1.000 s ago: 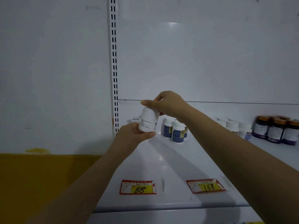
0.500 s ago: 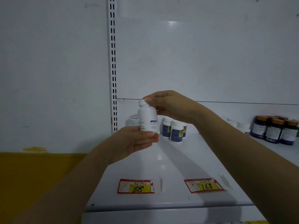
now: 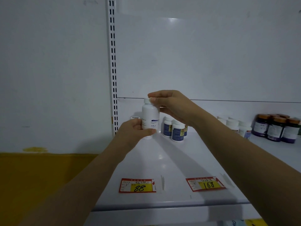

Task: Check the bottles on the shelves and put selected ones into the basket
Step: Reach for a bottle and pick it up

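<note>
Above the shelf, white bottle is held upright: left hand wraps its base, right hand pinches the cap. Blue-label bottles just behind, price tags up front.

Print on the white bottle is too small to read; the left hand partly covers its base. At 3 o'clock the edge cuts off dark jars.
</note>
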